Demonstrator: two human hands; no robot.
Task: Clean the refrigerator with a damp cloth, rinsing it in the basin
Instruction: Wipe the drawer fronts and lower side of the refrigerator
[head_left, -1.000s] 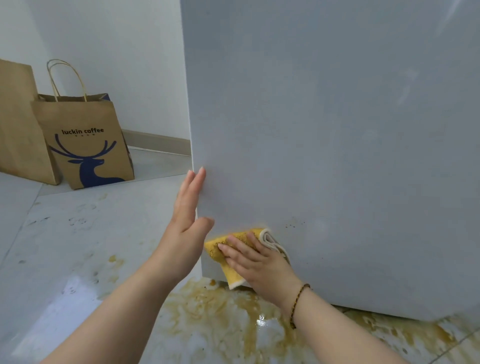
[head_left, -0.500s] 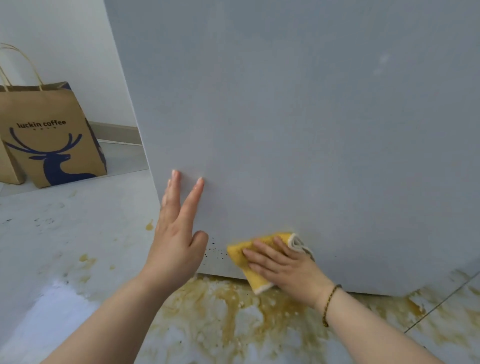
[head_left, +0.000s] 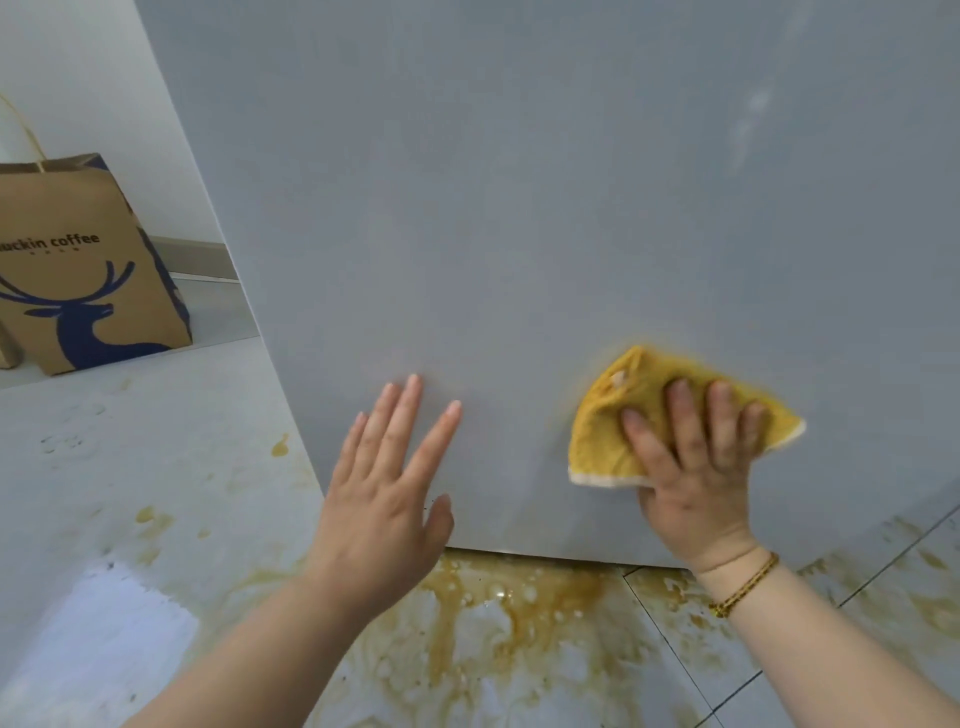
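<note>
Two hands on fridge (head_left: 519, 208) panel. Left hand (head_left: 384, 499) lay flat, fingers spread, moved inward from corner. Right hand (head_left: 696, 467), fingers spread, pressed cloth (head_left: 613, 426) to panel; cloth had travelled right and upward from bottom edge. Wiping advanced; rinse judged due. Basin unseen.

Bare forearms (head_left: 270, 660); a thin braided gold-and-dark bracelet (head_left: 744, 586) circles the wrist of the right hand (head_left: 696, 483)

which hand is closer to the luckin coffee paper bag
Left. The left hand lies flat on the refrigerator panel, on the side toward the paper bag at far left. The right hand presses the yellow cloth against the panel farther right, beyond the left hand.
</note>
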